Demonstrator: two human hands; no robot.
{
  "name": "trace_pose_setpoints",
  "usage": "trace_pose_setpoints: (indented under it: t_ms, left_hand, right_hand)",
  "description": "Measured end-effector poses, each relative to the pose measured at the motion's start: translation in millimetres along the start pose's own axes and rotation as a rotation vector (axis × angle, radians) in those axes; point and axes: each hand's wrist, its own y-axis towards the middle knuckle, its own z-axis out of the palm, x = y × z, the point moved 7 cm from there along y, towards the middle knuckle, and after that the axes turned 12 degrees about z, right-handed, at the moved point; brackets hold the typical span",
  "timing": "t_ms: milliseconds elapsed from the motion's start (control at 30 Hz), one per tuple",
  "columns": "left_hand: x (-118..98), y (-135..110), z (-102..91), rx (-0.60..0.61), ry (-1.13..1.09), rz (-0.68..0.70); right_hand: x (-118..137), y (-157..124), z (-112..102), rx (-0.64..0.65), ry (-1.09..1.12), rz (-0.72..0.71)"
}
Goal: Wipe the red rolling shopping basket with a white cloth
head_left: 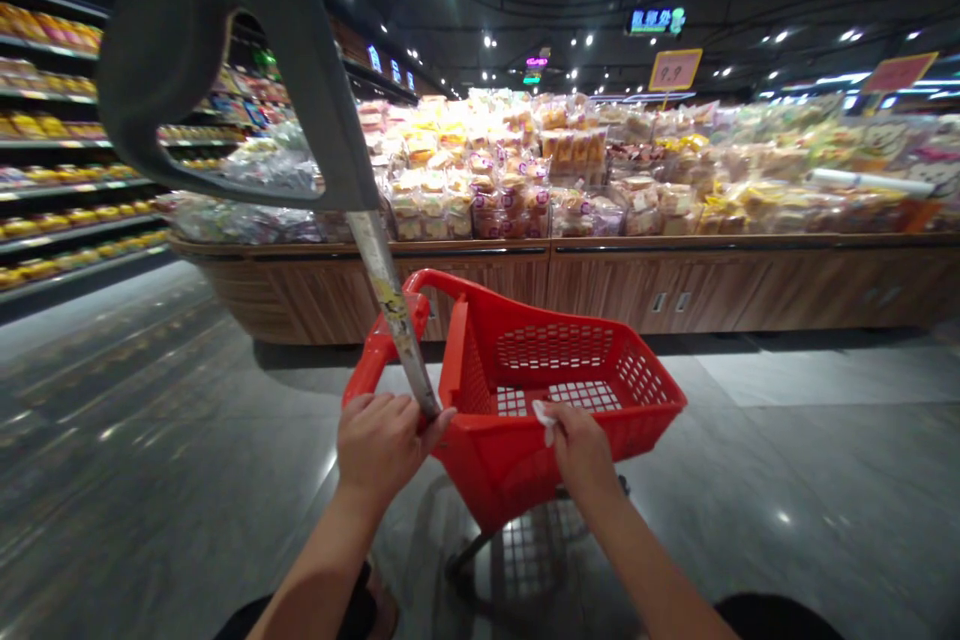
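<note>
While clamping fingers of left hand (pixel 381 445) round red handle (pixel 367 366) at seven o'clock, pinches white scrap (pixel 542 413) between fingers of right hand (pixel 582 442) at five.

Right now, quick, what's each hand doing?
Left hand: closed over the red cart handle, thumb beside the metal pole.
Right hand: closed, pinching a crumpled white piece at the near basket rim.
</note>
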Motion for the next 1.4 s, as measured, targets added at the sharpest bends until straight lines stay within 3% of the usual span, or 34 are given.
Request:
trace_pose_setpoints:
  t_ms: [67, 167, 233, 467, 533, 633, 700, 767, 933, 1000, 1133, 1200, 1333, 1400]
  left_hand:
    - [0.4, 0.3, -0.1, -0.018, 0.010, -0.003]
    - [3.1, -1.2, 1.9, -0.020, 0.018, 0.002]
    - [5.9, -2.3, 3.7, -0.012, 0.016, 0.019]
    - [16.2, -1.0, 8.0, -0.029, -0.002, 0.041]
    - [17.9, -0.4, 9.6, -0.028, 0.003, 0.037]
    - [20.1, -0.5, 10.6, -0.027, 0.042, 0.046]
    - [21.3, -1.0, 11.2, -0.024, 0.060, 0.073]
    - [23.0, -1.8, 11.5, -0.030, 0.063, 0.095]
    - [26.2, -3.5, 13.3, -0.076, 0.058, 0.100]
    - [26.4, -3.9, 15.2, -0.089, 0.056, 0.092]
    - [29.1, -4.1, 19.7, -0.063, 0.043, 0.092]
    - [32.8, -4.1, 21.0, -0.051, 0.032, 0.106]
    - [43.2, -9.1, 22.5, -0.052, -0.036, 0.123]
    - [48.3, -17.2, 14.2, -0.168, -0.098, 0.063]
  right_hand:
    - [5.7, -2.3, 2.2, -0.001, 0.011, 0.005]
    - [40.9, -13.0, 18.0, 0.079, 0.126, -0.157]
    - [48.2, -15.7, 23.1, 0.102, 0.172, -0.201]
    - [-31.7, 2.2, -7.1, -0.005, 0.024, 0.058]
    - [-26.1, 0.1, -4.4, -0.009, 0.017, 0.068]
    - [7.4, -6.7, 12.9, 0.048, 0.069, -0.046]
    - [16.0, -6.4, 18.2, 0.076, 0.082, -0.083]
    - [0.2, 1.0, 10.6, 0.065, 0.028, -0.030]
    - [-69.8, 22.1, -27.9, -0.004, -0.257, 0.252]
    - [-66.4, 21.0, -26.2, -0.011, -0.290, 0.266]
    - [-12.5, 7.2, 6.9, 0.046, -0.135, 0.048]
    - [-0.4, 2.5, 15.7, 0.074, -0.065, -0.006]
    - [-33.2, 6.0, -6.0, 0.058, -0.061, 0.069]
    - [-58.9, 10.8, -28.3, 0.018, -0.101, 0.135]
